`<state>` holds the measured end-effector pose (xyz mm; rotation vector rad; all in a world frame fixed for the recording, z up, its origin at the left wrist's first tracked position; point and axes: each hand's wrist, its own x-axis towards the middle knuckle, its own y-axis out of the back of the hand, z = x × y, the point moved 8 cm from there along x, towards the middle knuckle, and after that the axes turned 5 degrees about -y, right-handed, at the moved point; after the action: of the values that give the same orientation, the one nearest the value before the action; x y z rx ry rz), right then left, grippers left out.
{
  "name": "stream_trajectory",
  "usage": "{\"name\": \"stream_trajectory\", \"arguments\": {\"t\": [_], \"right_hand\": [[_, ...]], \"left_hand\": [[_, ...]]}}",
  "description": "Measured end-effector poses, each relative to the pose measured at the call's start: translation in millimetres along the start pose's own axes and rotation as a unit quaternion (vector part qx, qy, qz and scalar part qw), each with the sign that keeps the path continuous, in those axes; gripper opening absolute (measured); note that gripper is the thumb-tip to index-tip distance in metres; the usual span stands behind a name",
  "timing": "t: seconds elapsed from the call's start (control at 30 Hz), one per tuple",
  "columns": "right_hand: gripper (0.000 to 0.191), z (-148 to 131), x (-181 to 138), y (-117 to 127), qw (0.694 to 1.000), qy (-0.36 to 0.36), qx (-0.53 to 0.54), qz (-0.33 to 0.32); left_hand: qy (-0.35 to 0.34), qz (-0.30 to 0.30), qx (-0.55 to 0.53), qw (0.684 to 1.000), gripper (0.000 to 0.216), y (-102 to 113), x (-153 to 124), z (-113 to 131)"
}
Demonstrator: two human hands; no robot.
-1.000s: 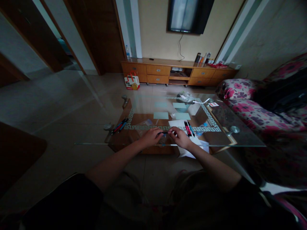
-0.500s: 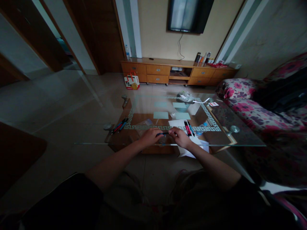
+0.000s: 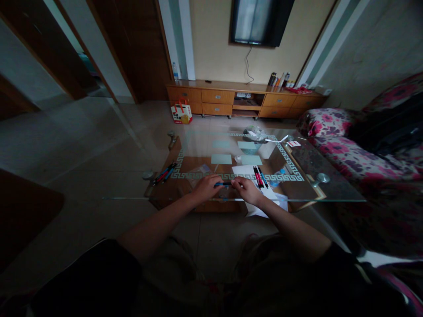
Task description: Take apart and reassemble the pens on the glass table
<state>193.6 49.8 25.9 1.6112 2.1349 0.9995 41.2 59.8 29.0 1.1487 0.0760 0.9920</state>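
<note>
Left hand (image 3: pixel 206 186): one end of a blue-and-black pen (image 3: pixel 227 184) is pinched in its fingers.
Right hand (image 3: pixel 247 189): the other end is pinched between thumb and fingers.
Pen: held roughly level between both hands, over the near part of the glass table (image 3: pixel 337 190).
Basket (image 3: pixel 251 151): crumpled clear plastic (image 3: pixel 256 132) is seen at its top.
Carrier bag (image 3: pixel 182 115): set on the floor; contents hidden.
Change: more blue is exposed beside the left fingers than a second ago.
Obscured: both pen ends are covered; the television (image 3: pixel 261 24) is cut off above.

A home living room, with floral sofa (image 3: pixel 333 125), wall-mounted television (image 3: pixel 261 22), glass coffee table (image 3: pixel 333 191).
</note>
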Motion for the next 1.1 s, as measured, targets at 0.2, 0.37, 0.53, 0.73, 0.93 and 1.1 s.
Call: {"name": "stream_trajectory", "arguments": {"t": [0.2, 0.37, 0.53, 0.73, 0.93, 1.1], "right_hand": [[0.041, 28.4, 4.0, 15.8, 0.988, -0.098, 0.088, 0.087], [0.038, 55.5, 3.9, 28.3, 0.948, -0.166, 0.210, 0.174], [0.039, 51.0, 2.3, 19.8, 0.908, -0.199, 0.339, 0.147], [0.039, 36.9, 2.0, 8.5, 0.884, -0.199, 0.410, 0.103], [0.045, 42.8, 2.9, 9.9, 0.906, -0.192, 0.362, 0.110], [0.045, 42.3, 4.3, 8.5, 0.911, -0.180, 0.357, 0.103]], "left_hand": [[-0.007, 0.001, -0.036, 0.999, 0.033, -2.7, -0.5, 0.7], [-0.020, -0.008, -0.063, 0.998, 0.036, -3.9, -0.3, 4.1], [-0.024, -0.039, -0.082, 0.996, 0.036, -8.7, -1.9, 8.6], [-0.031, -0.057, -0.077, 0.995, 0.050, -11.2, -4.0, 10.1], [-0.051, -0.090, -0.070, 0.992, 0.057, -17.0, -5.0, 13.7], [-0.046, -0.095, -0.071, 0.992, 0.055, -15.5, -5.3, 14.6]]}}
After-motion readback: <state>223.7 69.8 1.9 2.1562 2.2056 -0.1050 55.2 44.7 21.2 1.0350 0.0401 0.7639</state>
